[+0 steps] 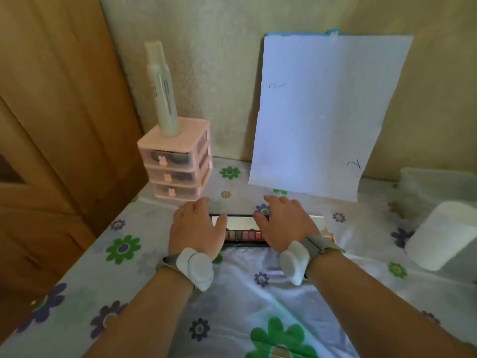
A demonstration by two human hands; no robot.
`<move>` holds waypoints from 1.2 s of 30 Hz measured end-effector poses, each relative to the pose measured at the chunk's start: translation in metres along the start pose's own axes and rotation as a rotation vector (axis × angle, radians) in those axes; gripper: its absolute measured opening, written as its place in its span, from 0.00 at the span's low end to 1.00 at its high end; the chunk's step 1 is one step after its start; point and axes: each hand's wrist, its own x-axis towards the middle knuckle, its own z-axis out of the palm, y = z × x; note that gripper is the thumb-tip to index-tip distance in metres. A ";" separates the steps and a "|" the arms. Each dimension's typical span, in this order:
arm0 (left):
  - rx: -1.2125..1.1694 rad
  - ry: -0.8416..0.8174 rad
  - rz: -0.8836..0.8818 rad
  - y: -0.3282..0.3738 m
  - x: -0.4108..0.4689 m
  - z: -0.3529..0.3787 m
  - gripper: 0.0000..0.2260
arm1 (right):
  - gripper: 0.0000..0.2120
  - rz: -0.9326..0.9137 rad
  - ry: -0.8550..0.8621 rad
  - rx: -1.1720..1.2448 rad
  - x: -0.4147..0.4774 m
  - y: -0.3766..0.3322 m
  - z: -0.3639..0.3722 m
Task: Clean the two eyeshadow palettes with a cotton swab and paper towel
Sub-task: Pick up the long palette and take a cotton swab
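Fingers [200,204] of left hand [197,227] and right hand [284,223] lie flat on the open, mirrored, pink-toned eyeshadow palette [240,224].

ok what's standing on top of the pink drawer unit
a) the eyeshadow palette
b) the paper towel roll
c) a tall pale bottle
c: the tall pale bottle stands upright on the pink drawer unit, while the paper towel roll and the open eyeshadow palette sit on the table.
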 end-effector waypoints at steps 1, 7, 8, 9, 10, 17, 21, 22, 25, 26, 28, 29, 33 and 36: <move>-0.021 0.009 -0.014 -0.002 0.000 0.004 0.26 | 0.24 -0.012 0.007 -0.031 0.002 0.002 0.004; -0.022 0.045 -0.037 -0.013 0.000 0.027 0.23 | 0.19 -0.043 -0.004 -0.136 0.002 0.016 0.023; -0.037 0.037 -0.045 -0.013 0.005 0.025 0.22 | 0.19 -0.036 -0.002 -0.143 0.004 0.015 0.021; -0.046 0.039 -0.047 -0.015 0.008 0.026 0.21 | 0.18 -0.039 0.007 -0.145 0.004 0.016 0.023; -0.049 0.047 -0.042 -0.017 0.009 0.027 0.20 | 0.18 -0.034 0.003 -0.139 0.003 0.017 0.024; -0.120 0.135 0.002 -0.020 0.007 0.025 0.16 | 0.14 0.010 0.051 -0.143 0.000 0.014 0.023; -0.164 0.138 0.029 -0.021 0.004 0.024 0.15 | 0.16 0.020 0.145 -0.093 -0.001 0.010 0.025; -0.181 0.134 0.025 -0.023 0.004 0.024 0.13 | 0.17 0.024 0.169 -0.073 -0.001 0.008 0.025; -0.273 0.143 0.002 -0.025 0.004 0.023 0.16 | 0.18 0.061 0.221 0.042 0.002 0.006 0.020; -0.308 0.156 0.004 -0.025 0.004 0.021 0.17 | 0.17 0.082 0.220 0.100 0.002 0.005 0.018; -0.412 0.180 0.012 -0.023 0.001 0.018 0.16 | 0.16 0.094 0.233 0.221 0.002 0.007 0.010; -0.490 0.184 0.006 -0.024 0.000 0.017 0.15 | 0.16 0.091 0.244 0.279 0.000 0.008 0.006; -0.958 0.085 -0.090 -0.017 -0.003 0.014 0.10 | 0.15 0.137 0.306 0.453 -0.011 0.016 -0.009; -1.250 -0.048 -0.232 0.000 -0.013 0.016 0.07 | 0.15 0.149 0.319 0.509 -0.025 0.027 -0.020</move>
